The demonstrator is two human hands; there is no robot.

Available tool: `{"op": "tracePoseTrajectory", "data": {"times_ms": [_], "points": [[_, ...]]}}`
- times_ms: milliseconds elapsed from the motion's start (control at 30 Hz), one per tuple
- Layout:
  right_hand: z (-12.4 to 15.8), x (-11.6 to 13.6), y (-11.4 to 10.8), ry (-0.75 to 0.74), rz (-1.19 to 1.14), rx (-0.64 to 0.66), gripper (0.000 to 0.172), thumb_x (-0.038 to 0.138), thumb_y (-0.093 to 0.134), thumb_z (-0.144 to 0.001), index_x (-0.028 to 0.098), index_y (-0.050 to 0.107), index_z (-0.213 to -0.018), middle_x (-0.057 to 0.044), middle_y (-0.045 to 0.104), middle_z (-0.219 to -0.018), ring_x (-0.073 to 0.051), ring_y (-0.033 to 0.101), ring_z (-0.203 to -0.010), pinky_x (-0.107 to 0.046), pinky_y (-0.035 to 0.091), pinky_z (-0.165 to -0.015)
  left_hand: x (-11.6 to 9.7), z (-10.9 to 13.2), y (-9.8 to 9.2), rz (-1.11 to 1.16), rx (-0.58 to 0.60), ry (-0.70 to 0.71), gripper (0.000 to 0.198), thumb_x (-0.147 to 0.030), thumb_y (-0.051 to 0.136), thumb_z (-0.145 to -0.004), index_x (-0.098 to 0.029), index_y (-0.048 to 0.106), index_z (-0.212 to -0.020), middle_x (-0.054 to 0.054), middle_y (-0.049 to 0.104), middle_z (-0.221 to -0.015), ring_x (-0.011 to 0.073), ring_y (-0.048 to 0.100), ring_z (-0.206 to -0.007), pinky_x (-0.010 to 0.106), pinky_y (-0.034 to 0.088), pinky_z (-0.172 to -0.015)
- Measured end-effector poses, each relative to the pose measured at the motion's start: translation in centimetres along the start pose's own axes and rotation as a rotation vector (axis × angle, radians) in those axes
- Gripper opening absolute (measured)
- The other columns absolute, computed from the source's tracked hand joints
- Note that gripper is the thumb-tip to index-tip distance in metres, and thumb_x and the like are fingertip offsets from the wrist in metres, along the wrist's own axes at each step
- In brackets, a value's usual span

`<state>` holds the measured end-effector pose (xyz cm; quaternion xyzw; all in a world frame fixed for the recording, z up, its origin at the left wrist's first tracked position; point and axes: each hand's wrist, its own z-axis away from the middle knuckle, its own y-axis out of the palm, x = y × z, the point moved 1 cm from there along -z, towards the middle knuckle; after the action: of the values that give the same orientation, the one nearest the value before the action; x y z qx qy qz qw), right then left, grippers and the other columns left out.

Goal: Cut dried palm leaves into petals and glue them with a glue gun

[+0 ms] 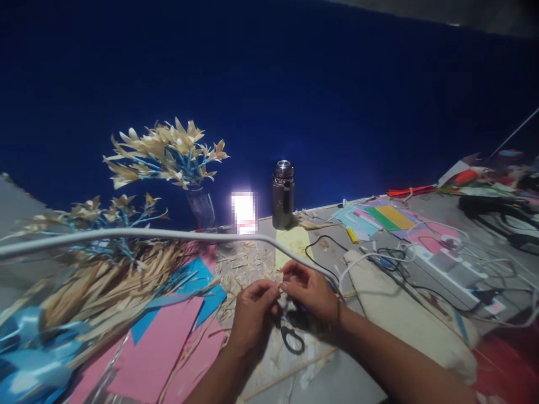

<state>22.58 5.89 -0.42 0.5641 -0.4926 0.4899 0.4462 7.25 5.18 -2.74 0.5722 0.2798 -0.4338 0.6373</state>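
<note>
My left hand [257, 303] and my right hand [312, 294] meet at the fingertips over the middle of the table. Both are closed in a pinch, and a tiny pale bit seems to show between them, too small to name. Just below the fingers lies a pair of scissors, its dark handle loop [292, 340] showing while the rest is mostly hidden. Pale dried scraps [248, 261] are strewn around the hands. Beyond them, a pale yellow sheet [295, 241] lies flat, with a dark metal flask [283, 196] upright at its far end.
A white tube [138, 233] crosses in front of the table. On the left are dried-leaf flowers [168, 151] in a clear vase [201, 207], dried husks [105, 286], pink paper [160, 342] and blue ribbon [33, 359]. A power strip [455, 280] with tangled cables lies right.
</note>
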Motion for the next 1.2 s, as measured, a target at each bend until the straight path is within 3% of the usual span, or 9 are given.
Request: {"op": "tracePoseTrajectory", "data": {"times_ms": [100,267,533,700,800,933,1200], "points": [[0.1,0.6,-0.3,-0.149,0.133,-0.058,0.017,0.027,0.073,-0.08,0.022,0.066,-0.095,0.002,0.055,-0.079,-0.013,0.046,-0.066,-0.025,0.038,-0.059,0.0,0.1,0.1,0.005,-0.01,0.002,0.026,-0.037,0.087,-0.071,-0.018,0.071,-0.076,-0.005,0.052,-0.049,0.0121,0.049,-0.044,0.024,0.039,-0.042],[0.3,1.1,-0.2,-0.269,0.249,-0.007,0.002,0.022,0.069,-0.084,0.021,0.07,-0.085,-0.002,0.055,-0.092,-0.016,0.054,-0.079,-0.027,0.042,-0.067,0.0,0.2,0.1,-0.002,0.002,0.017,0.024,-0.033,0.088,-0.069,-0.017,0.071,-0.072,-0.004,0.053,-0.052,0.0097,0.049,-0.047,0.022,0.04,-0.047],[0.1,1.0,-0.3,-0.246,0.248,-0.003,0.013,0.029,0.068,-0.09,0.02,0.067,-0.081,-0.001,0.052,-0.093,-0.012,0.049,-0.069,-0.026,0.041,-0.061,0.0,0.3,0.2,0.04,-0.011,-0.011,0.02,-0.025,0.088,-0.067,-0.017,0.074,-0.078,-0.003,0.06,-0.059,0.0081,0.05,-0.05,0.021,0.039,-0.05],[0.1,1.0,-0.3,-0.248,0.246,0.004,0.01,0.031,0.07,-0.088,0.021,0.069,-0.084,-0.001,0.055,-0.091,-0.013,0.05,-0.07,-0.026,0.041,-0.062,0.0,0.5,0.2,0.022,-0.005,-0.032,0.02,-0.028,0.088,-0.069,-0.018,0.072,-0.076,-0.004,0.057,-0.054,0.009,0.05,-0.049,0.021,0.038,-0.049],[0.0,0.9,-0.6,-0.266,0.234,-0.064,0.01,0.031,0.069,-0.087,0.021,0.07,-0.089,-0.002,0.059,-0.089,-0.015,0.054,-0.073,-0.027,0.043,-0.064,-0.2,0.5,0.3,0.024,0.009,-0.029,0.021,-0.032,0.086,-0.072,-0.019,0.07,-0.075,-0.004,0.053,-0.049,0.0105,0.049,-0.047,0.022,0.037,-0.047],[-0.4,0.3,-1.1,-0.174,0.216,-0.137,0.013,0.032,0.067,-0.087,0.019,0.07,-0.087,-0.002,0.062,-0.081,-0.016,0.055,-0.071,-0.028,0.044,-0.063,-0.5,0.4,0.2,0.045,0.01,-0.035,0.025,-0.036,0.085,-0.071,-0.019,0.068,-0.075,-0.005,0.051,-0.047,0.012,0.049,-0.045,0.023,0.036,-0.044],[-0.4,0.0,0.1,0.122,-0.039,0.124,0.031,0.043,0.081,-0.074,0.018,0.067,-0.082,0.001,0.061,-0.07,-0.013,0.053,-0.063,-0.025,0.043,-0.06,0.0,0.1,0.0,0.073,0.012,-0.053,0.025,-0.035,0.087,-0.069,-0.017,0.069,-0.074,-0.005,0.051,-0.048,0.0097,0.047,-0.046,0.021,0.036,-0.047]]}}
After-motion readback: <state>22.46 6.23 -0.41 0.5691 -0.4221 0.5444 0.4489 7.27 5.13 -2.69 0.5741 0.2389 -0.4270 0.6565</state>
